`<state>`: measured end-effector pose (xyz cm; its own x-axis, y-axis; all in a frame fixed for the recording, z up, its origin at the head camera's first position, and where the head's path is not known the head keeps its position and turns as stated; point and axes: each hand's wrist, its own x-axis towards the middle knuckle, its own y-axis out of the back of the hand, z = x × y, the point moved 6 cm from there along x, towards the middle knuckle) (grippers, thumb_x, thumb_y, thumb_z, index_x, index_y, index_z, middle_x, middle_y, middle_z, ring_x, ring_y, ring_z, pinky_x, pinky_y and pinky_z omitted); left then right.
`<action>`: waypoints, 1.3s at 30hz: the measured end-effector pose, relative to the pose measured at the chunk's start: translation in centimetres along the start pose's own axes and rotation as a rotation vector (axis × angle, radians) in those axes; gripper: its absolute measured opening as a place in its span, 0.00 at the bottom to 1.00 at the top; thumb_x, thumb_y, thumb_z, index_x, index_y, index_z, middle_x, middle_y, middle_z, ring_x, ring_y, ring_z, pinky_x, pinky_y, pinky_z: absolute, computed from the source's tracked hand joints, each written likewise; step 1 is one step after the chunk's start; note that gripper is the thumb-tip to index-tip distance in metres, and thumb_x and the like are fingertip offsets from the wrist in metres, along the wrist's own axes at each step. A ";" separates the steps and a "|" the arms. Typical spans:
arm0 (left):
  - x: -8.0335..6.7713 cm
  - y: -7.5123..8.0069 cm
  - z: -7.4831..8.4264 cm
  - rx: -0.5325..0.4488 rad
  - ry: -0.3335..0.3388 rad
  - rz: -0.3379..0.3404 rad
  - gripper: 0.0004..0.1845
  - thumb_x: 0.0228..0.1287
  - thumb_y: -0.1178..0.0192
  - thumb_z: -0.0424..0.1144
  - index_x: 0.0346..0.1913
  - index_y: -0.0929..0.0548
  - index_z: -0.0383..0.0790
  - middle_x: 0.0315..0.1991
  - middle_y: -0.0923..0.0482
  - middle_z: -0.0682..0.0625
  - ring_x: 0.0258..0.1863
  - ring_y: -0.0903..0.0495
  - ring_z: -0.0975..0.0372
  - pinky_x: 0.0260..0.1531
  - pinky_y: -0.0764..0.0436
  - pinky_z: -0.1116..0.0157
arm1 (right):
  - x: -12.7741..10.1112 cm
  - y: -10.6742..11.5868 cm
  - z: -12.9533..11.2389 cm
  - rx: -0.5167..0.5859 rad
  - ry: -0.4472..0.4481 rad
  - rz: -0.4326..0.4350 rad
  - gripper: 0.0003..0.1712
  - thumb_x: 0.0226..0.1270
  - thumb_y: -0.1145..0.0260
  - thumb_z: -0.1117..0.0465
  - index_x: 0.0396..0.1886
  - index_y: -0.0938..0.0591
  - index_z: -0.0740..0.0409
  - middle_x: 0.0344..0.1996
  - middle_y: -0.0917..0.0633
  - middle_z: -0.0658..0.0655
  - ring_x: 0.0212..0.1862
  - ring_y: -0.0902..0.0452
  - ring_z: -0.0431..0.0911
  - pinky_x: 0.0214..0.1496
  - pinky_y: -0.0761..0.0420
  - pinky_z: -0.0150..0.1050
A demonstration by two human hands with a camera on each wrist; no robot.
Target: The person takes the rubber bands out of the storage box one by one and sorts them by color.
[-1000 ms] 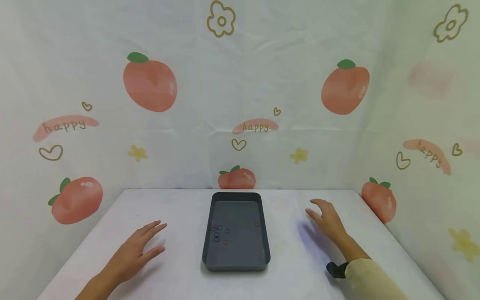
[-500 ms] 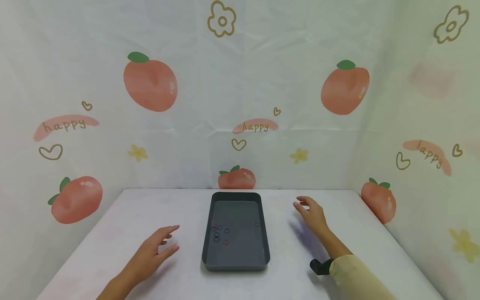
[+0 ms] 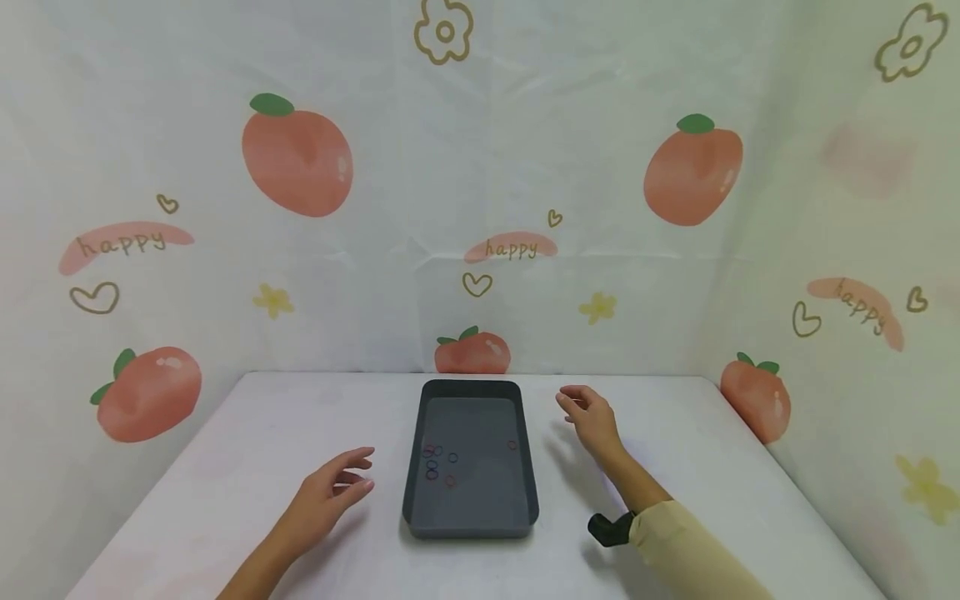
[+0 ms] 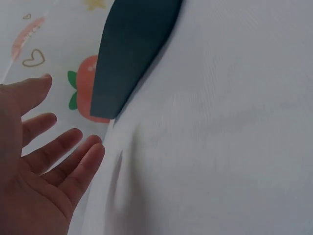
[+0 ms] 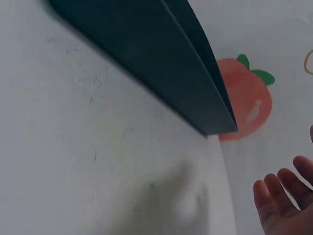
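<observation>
Dark grey, the tray lies lengthwise on the white bench, and look at its left half: a loose huddle of dark rings, one reddish ring at their near side. Off alone towards the right wall, a second reddish ring! The material is too small to call.

Left hand hangs just off the tray's left side, fingers spread, thumb well apart, palm bare in the left wrist view. Right hand floats off the far right side, fingers loosely bent, nothing showing between them; the right wrist view crops the thumb, so no call on whether it meets the index.

Where's the danger? Those walls, I'd say: knuckles reaching in low could catch the rim, jolt the tray and send loose rings sliding. That black wrist mount juts out as well, and might clip the right wall if the forearm dips. Then the huddle: some rings seem to touch or overlap, so a fingertip after one could easily drag its neighbour. They look thin and flat, likelier to skid than lift. And two hands crowding that left half might bump, hiding the rings beneath them.
</observation>
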<state>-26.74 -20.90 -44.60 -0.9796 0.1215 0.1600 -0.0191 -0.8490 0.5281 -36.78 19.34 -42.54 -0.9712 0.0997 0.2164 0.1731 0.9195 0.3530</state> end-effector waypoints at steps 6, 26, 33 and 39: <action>0.2 -0.5 0.2 -0.083 0.059 0.009 0.22 0.66 0.37 0.34 0.62 0.24 0.39 0.49 0.20 0.44 0.44 0.19 0.59 0.41 0.21 0.68 | 0.0 -1.9 -0.8 0.032 -0.013 -0.011 0.17 0.69 0.35 0.59 0.51 0.19 0.67 0.46 0.17 0.61 0.48 0.20 0.55 0.45 0.19 0.40; 1.5 -3.7 0.4 -0.312 0.085 -0.037 0.25 0.61 0.34 0.33 0.61 0.24 0.36 0.54 0.23 0.38 0.44 0.19 0.54 0.40 0.18 0.63 | 0.3 -5.0 -2.8 -0.075 0.112 -0.060 0.11 0.62 0.31 0.66 0.44 0.16 0.65 0.41 0.15 0.58 0.42 0.18 0.52 0.40 0.20 0.43; 1.4 -4.2 -0.1 -0.299 0.108 -0.085 0.26 0.60 0.32 0.36 0.62 0.25 0.39 0.56 0.25 0.41 0.47 0.20 0.54 0.41 0.19 0.63 | 0.4 -6.3 -3.8 -0.002 0.008 -0.179 0.13 0.67 0.35 0.63 0.47 0.18 0.66 0.45 0.17 0.60 0.46 0.18 0.55 0.44 0.18 0.45; 1.4 -4.4 -0.2 -0.296 0.084 -0.108 0.27 0.60 0.32 0.36 0.63 0.25 0.38 0.57 0.25 0.40 0.48 0.20 0.53 0.42 0.19 0.62 | 0.3 -7.5 -4.8 -0.037 -0.095 -0.308 0.21 0.69 0.36 0.58 0.55 0.23 0.67 0.53 0.21 0.62 0.52 0.23 0.58 0.49 0.21 0.49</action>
<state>-28.09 -17.09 -46.82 -0.9817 0.1862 0.0402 -0.1686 -0.9477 0.2709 -37.61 10.64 -40.80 -0.9895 -0.1443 0.0094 -0.1269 0.8977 0.4219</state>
